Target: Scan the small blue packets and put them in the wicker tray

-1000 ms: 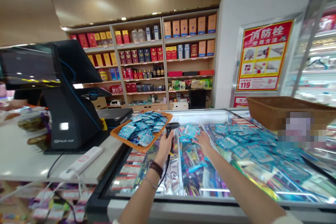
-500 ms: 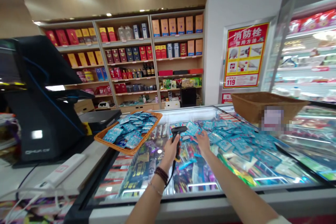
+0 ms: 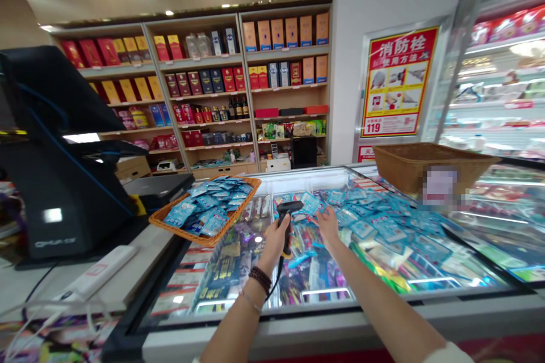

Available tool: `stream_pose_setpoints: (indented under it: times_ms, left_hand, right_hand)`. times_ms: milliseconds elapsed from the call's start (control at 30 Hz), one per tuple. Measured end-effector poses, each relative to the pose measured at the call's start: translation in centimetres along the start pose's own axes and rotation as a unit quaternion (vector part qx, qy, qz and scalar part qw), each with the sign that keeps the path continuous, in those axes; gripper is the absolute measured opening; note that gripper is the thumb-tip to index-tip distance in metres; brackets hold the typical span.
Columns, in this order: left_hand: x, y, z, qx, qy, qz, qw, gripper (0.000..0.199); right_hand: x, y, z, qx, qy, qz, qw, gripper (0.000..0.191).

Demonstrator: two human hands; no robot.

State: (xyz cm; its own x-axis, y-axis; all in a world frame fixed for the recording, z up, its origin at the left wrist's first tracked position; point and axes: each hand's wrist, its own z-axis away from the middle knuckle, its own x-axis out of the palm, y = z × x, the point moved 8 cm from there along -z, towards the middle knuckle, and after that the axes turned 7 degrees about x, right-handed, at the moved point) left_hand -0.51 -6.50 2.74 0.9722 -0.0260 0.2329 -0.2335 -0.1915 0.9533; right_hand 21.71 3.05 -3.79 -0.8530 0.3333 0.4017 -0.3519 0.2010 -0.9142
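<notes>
Barcode scanner (image 3: 288, 211) in left hand (image 3: 275, 241); right hand (image 3: 327, 228) over blue packets (image 3: 377, 220).

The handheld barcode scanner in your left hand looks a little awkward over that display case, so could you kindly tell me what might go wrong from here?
The cable of the handheld barcode scanner hangs close to the beaded bracelet on the left hand, so it might snag and tug. The wicker tray of blue packets sits at the case's edge near that hand, so a knock could perhaps tip it and spill them.
</notes>
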Motion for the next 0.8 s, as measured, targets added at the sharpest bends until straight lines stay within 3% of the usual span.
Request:
stream_pose_setpoints:
  times_ms: [167, 333, 433, 633, 800]
  left_hand:
    - [-0.1, 0.5, -0.2, 0.011, -0.007, -0.007, 1.0, 0.086]
    - [-0.2, 0.7, -1.7, 0.018, 0.001, -0.022, 1.0, 0.085]
    - [0.0, 0.9, -2.7, 0.025, 0.011, -0.038, 0.999, 0.087]
    - [1.6, 1.2, -3.8, 0.004, 0.009, -0.022, 1.0, 0.088]
    - [2.7, 0.4, -4.5, -0.009, 0.002, -0.014, 1.0, 0.088]
  right_hand:
    - [0.0, 0.2, -0.2, 0.025, 0.006, -0.029, 0.999, 0.057]
    - [-1.5, -0.2, -1.3, 0.092, 0.077, -0.068, 0.99, 0.042]
    - [-3.4, -2.2, -2.8, 0.104, 0.11, -0.077, 0.985, 0.042]
    - [-8.4, -8.3, -6.7, 0.072, 0.162, -0.05, 0.983, 0.055]
    - [-10.0, -11.5, -9.4, 0.008, 0.098, -0.03, 0.995, 0.051]
